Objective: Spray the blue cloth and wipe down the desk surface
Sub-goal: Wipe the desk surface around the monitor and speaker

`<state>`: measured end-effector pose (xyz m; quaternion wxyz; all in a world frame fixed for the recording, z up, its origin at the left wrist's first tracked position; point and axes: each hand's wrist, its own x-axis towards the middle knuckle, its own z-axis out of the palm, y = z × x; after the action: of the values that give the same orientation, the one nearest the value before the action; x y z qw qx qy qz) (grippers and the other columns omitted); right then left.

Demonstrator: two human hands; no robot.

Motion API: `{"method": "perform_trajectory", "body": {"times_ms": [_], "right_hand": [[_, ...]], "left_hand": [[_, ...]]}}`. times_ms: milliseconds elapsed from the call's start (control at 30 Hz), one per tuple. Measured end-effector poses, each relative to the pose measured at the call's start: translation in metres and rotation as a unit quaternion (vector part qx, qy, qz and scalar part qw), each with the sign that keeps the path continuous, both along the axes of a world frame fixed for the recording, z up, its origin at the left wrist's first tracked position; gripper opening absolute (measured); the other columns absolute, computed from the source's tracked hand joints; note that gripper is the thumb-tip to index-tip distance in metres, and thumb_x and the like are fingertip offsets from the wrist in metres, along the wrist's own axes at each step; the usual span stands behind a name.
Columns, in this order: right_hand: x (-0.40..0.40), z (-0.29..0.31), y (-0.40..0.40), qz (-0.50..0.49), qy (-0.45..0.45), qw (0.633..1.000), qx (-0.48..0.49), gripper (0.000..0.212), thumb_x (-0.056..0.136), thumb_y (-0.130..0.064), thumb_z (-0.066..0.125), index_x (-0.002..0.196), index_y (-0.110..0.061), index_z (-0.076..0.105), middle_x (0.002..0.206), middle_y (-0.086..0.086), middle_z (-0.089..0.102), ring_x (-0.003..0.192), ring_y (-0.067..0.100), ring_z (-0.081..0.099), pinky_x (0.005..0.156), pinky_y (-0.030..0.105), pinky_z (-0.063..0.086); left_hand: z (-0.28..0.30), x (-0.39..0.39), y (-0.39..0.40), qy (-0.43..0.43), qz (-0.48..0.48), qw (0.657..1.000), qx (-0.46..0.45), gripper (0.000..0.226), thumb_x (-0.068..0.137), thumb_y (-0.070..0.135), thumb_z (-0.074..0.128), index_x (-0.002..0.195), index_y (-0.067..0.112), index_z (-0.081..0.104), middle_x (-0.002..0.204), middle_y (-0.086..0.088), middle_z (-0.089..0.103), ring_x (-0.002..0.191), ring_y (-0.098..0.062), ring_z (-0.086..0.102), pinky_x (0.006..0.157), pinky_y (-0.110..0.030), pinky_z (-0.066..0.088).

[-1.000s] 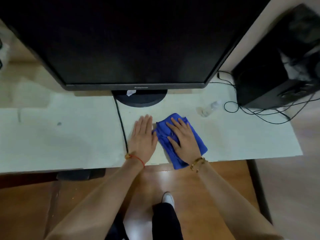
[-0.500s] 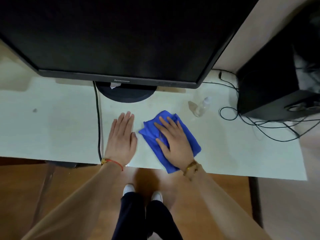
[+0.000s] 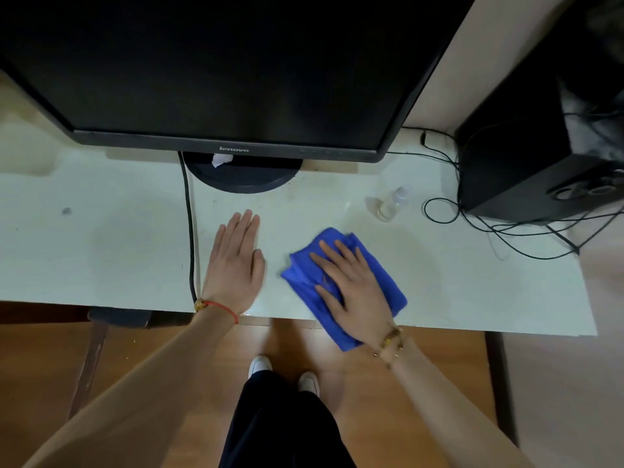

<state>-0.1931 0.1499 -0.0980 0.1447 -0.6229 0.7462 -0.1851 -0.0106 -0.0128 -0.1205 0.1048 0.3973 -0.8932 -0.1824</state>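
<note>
right grip: my right hand (image 3: 354, 285) lies flat with fingers straight and a little spread, palm pressing the blue cloth (image 3: 341, 288) into the tabletop (image 3: 101, 251). nothing is curled round it; i judge the flat press is there to keep the whole pad in contact while wiping.
left grip: my left hand (image 3: 234, 265) is flat too, fingers together and straight, resting on bare tabletop and holding nothing. it sits just beside the cloth but apart from it, probably as a brace while i lean in.
cloth: one, folded into a thick pad, near the front edge, with a corner hanging past that edge below my wrist.
spray bottle (image 3: 391, 204): one small clear bottle, set down behind and to the right of the cloth, near but not touching. i read that as spraying done and wiping in hand.
monitor (image 3: 219, 69): one, dark, its round stand (image 3: 243, 177) behind my left hand, with a white scrap on it.
cable (image 3: 191, 231): one black lead runs from the stand over the front edge, just left of my left hand; a hazard if the wipe goes that way.
speaker box (image 3: 526, 157): one at far right, with loose thin wires (image 3: 506, 238); i cannot count them.
wrists: one red cord on the left, beaded bracelets on the right.
feet: two white shoes on the wooden floor.
</note>
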Motion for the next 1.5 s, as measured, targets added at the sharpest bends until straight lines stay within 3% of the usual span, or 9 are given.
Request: {"method": "perform_trajectory", "body": {"times_ms": [167, 267, 533, 767, 900, 1033, 1200, 1333, 1500], "right_hand": [[-0.055, 0.001, 0.054, -0.102, -0.003, 0.995, -0.004, 0.048, 0.101, -0.037, 0.046, 0.147, -0.022, 0.047, 0.158, -0.002, 0.037, 0.152, 0.016, 0.022, 0.125, 0.048, 0.015], [-0.046, 0.0, 0.036, -0.187, 0.004, 0.982, -0.001, 0.05, 0.1, -0.042, 0.04, 0.145, -0.021, 0.049, 0.157, 0.001, 0.04, 0.15, 0.024, 0.026, 0.126, 0.042, 0.009], [-0.02, -0.001, 0.041, -0.064, -0.003, 0.998, -0.003, 0.049, 0.101, -0.038, 0.046, 0.147, -0.023, 0.047, 0.158, -0.003, 0.037, 0.152, 0.018, 0.022, 0.126, 0.041, 0.009], [-0.085, 0.005, 0.063, -0.322, 0.018, 0.946, 0.029, 0.062, 0.094, -0.049, 0.034, 0.144, -0.018, 0.05, 0.155, 0.008, 0.043, 0.148, 0.034, 0.028, 0.124, 0.048, 0.013], [-0.049, 0.0, 0.032, -0.242, 0.024, 0.97, 0.011, 0.055, 0.095, -0.044, 0.037, 0.142, -0.019, 0.052, 0.154, 0.007, 0.044, 0.147, 0.032, 0.031, 0.124, 0.047, 0.013], [-0.034, -0.002, 0.065, -0.122, 0.006, 0.992, 0.01, 0.05, 0.1, -0.04, 0.044, 0.148, -0.025, 0.045, 0.16, -0.006, 0.034, 0.153, 0.017, 0.019, 0.126, 0.042, 0.009], [-0.101, 0.004, 0.122, -0.244, 0.004, 0.97, 0.006, 0.054, 0.096, -0.047, 0.042, 0.145, -0.026, 0.049, 0.157, -0.001, 0.039, 0.15, 0.023, 0.026, 0.124, 0.049, 0.017], [-0.122, 0.006, 0.089, -0.362, 0.017, 0.932, 0.025, 0.066, 0.091, -0.053, 0.031, 0.146, -0.02, 0.048, 0.156, 0.006, 0.041, 0.149, 0.031, 0.026, 0.125, 0.046, 0.011], [-0.072, -0.002, 0.051, -0.205, 0.025, 0.978, 0.009, 0.051, 0.098, -0.043, 0.041, 0.144, -0.022, 0.051, 0.157, 0.002, 0.04, 0.15, 0.026, 0.027, 0.125, 0.037, 0.003]], "left_hand": [[0.003, 0.0, 0.003, 0.009, -0.002, 1.0, -0.004, 0.06, 0.099, 0.025, 0.026, 0.156, 0.005, 0.029, 0.165, -0.011, 0.026, 0.154, -0.025, 0.016, 0.128, -0.04, 0.006], [0.003, -0.002, 0.003, 0.011, 0.003, 1.0, -0.01, 0.06, 0.098, 0.024, 0.028, 0.154, 0.003, 0.032, 0.163, -0.012, 0.029, 0.153, -0.027, 0.02, 0.128, -0.041, 0.007], [-0.002, 0.0, 0.004, 0.019, -0.004, 0.999, -0.03, 0.059, 0.096, 0.022, 0.031, 0.151, 0.0, 0.038, 0.159, -0.018, 0.035, 0.15, -0.034, 0.028, 0.126, -0.047, 0.014], [0.005, -0.008, 0.014, 0.014, -0.007, 1.0, -0.013, 0.061, 0.095, 0.025, 0.029, 0.148, -0.002, 0.042, 0.157, -0.021, 0.038, 0.148, -0.038, 0.03, 0.124, -0.052, 0.016], [0.006, -0.03, 0.026, 0.006, -0.06, 0.998, -0.025, 0.06, 0.095, 0.026, 0.029, 0.148, 0.002, 0.044, 0.157, -0.018, 0.039, 0.147, -0.036, 0.032, 0.124, -0.051, 0.019], [0.002, -0.053, 0.04, 0.01, -0.086, 0.996, -0.033, 0.059, 0.095, 0.025, 0.031, 0.148, 0.003, 0.045, 0.155, -0.017, 0.042, 0.146, -0.036, 0.036, 0.123, -0.05, 0.02], [-0.003, -0.059, 0.044, 0.016, -0.074, 0.996, -0.044, 0.057, 0.097, 0.025, 0.031, 0.149, 0.004, 0.044, 0.158, -0.015, 0.039, 0.148, -0.033, 0.032, 0.123, -0.05, 0.019], [-0.005, -0.061, 0.046, 0.018, -0.068, 0.996, -0.052, 0.057, 0.097, 0.023, 0.031, 0.149, 0.003, 0.043, 0.158, -0.016, 0.038, 0.149, -0.033, 0.03, 0.124, -0.05, 0.018], [-0.004, -0.061, 0.045, 0.017, -0.075, 0.995, -0.055, 0.057, 0.096, 0.023, 0.031, 0.148, 0.002, 0.044, 0.156, -0.018, 0.04, 0.148, -0.036, 0.033, 0.122, -0.055, 0.023]]}}
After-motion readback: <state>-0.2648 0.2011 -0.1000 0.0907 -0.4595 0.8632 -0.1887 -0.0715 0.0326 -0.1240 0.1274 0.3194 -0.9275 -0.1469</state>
